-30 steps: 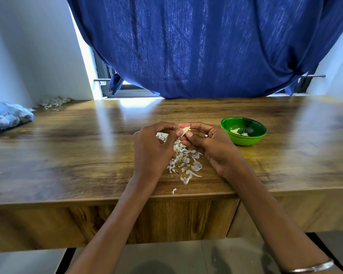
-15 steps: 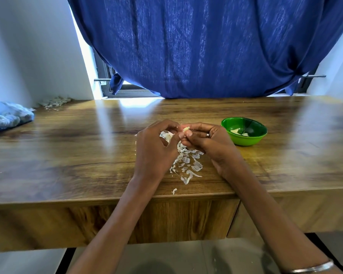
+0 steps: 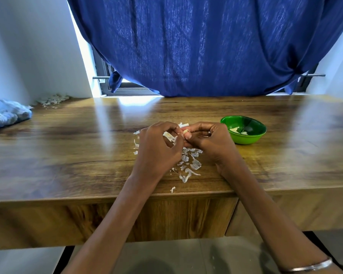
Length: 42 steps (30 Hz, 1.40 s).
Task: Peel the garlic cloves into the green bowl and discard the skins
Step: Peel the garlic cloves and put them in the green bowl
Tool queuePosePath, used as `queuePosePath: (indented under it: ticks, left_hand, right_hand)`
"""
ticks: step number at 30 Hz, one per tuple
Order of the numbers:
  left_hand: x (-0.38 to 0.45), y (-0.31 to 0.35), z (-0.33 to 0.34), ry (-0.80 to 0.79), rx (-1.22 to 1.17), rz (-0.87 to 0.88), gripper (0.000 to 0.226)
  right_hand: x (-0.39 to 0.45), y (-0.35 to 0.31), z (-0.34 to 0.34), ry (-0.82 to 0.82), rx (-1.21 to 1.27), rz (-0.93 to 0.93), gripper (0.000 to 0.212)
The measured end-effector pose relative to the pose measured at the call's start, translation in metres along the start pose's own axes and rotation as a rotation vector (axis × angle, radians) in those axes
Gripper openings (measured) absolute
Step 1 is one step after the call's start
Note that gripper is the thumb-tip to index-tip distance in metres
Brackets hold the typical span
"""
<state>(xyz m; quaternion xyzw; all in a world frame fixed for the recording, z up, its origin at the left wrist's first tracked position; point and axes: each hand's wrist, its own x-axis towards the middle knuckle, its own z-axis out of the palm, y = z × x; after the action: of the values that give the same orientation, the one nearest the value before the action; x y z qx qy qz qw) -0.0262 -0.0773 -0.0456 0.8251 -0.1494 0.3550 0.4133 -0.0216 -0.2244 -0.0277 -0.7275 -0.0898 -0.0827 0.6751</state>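
My right hand [image 3: 210, 141] pinches a small pale garlic clove [image 3: 185, 132] between thumb and fingers, just above the wooden table [image 3: 67, 155]. My left hand [image 3: 156, 149] meets it from the left, fingertips curled on the clove's papery skin [image 3: 169, 136]. A pile of white skin scraps [image 3: 190, 165] lies on the table under and in front of both hands. The green bowl [image 3: 244, 129] sits to the right of my right hand, with a few peeled cloves [image 3: 235, 129] inside.
A crumpled blue cloth [image 3: 6, 112] lies at the table's far left. A heap of old skins [image 3: 53, 99] sits in the back left corner. A blue curtain [image 3: 206, 46] hangs behind the table. The table's front edge runs just below the scraps.
Both hands stayed together over the scrap pile. My left fingers have drawn a strip of skin away from the clove toward the left.
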Motion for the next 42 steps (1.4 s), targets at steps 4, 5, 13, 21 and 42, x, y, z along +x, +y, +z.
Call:
queuePosePath:
  ticks: [4,5,13,21,42]
  left_hand:
    - [0.0,0.0,0.0,-0.025,0.017,0.009,0.006]
    - [0.001,-0.001,0.0,-0.034,0.021,0.017,0.006]
    - [0.002,0.0,0.003,-0.079,-0.069,0.01,0.006]
    - [0.001,-0.004,0.004,-0.057,-0.181,-0.077,0.009]
    - [0.002,-0.001,-0.001,-0.013,-0.377,-0.195,0.016]
  right_hand:
    - [-0.001,-0.001,0.0,-0.003,-0.044,-0.019,0.017]
    - [0.0,0.0,0.0,-0.002,-0.061,-0.02,0.018]
    - [0.002,0.002,0.002,0.006,0.085,0.017,0.013]
    - [0.007,0.003,0.001,0.024,0.299,0.124,0.014]
    - [0.003,0.0,0.003,-0.091,0.269,0.058,0.015]
